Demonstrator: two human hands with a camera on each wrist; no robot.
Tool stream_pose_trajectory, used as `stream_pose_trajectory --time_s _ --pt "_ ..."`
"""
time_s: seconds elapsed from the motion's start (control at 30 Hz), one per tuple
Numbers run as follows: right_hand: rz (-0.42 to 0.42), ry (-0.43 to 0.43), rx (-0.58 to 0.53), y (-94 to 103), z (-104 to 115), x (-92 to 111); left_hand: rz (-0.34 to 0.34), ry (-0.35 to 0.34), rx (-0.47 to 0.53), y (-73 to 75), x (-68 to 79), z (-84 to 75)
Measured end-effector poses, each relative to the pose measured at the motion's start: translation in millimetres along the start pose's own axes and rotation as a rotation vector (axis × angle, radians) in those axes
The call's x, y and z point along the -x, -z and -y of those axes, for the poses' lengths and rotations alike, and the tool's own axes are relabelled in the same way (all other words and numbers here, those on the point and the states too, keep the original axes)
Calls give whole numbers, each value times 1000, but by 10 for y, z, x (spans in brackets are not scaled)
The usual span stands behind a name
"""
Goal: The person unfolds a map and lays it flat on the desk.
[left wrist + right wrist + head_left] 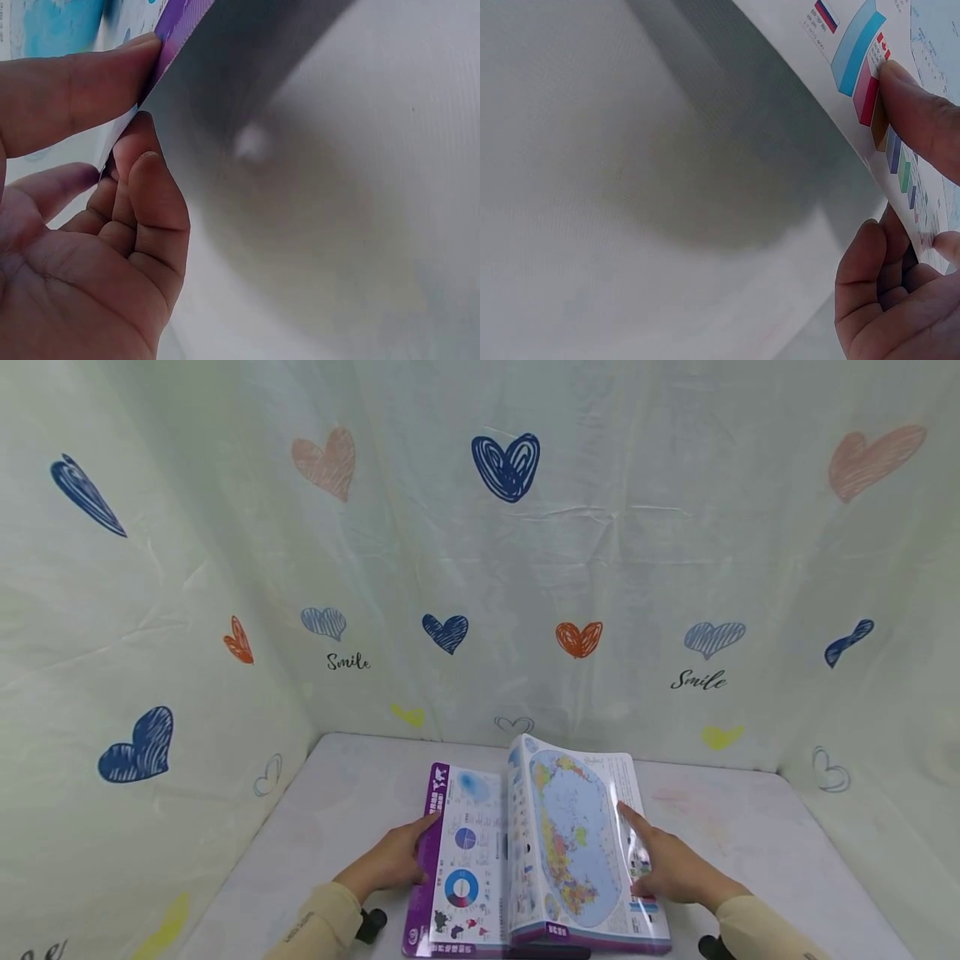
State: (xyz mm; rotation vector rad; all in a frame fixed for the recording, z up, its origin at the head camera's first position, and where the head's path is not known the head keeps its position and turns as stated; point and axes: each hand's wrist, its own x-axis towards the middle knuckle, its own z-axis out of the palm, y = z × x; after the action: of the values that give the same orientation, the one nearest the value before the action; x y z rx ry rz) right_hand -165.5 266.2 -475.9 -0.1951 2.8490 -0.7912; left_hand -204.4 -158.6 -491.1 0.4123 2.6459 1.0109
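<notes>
An atlas (pixel 573 835) lies open on the white table, its pages tilted up from the spine. On its right page is a world map, while the left page (pixel 480 827) carries round charts beside a purple border. My left hand (pixel 393 860) pinches the atlas's left edge; in the left wrist view the thumb (pixel 82 90) is on the page and curled fingers (pixel 157 195) are behind it. At the opposite edge my right hand (pixel 675 864) grips the right page, thumb (pixel 922 120) over a coloured bar chart, other fingers underneath. The spine's underside is hidden.
The white table (pixel 330 785) runs back to a pale hanging sheet (pixel 637 568) printed with hearts and "Smile". More sheet encloses the left and right sides. Black wrist devices (pixel 371 926) show below both hands.
</notes>
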Motion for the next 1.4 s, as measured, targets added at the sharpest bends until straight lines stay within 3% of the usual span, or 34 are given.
stream_pose_trajectory --time_s 0.43,0.93,1.4 --pt "-1 18 16 155 -131 50 -26 58 -16 138 62 98" --pt "-1 -25 46 299 -235 89 -32 115 -40 242 87 242" --pt "7 -30 49 352 -278 98 -34 105 -83 378 150 305"
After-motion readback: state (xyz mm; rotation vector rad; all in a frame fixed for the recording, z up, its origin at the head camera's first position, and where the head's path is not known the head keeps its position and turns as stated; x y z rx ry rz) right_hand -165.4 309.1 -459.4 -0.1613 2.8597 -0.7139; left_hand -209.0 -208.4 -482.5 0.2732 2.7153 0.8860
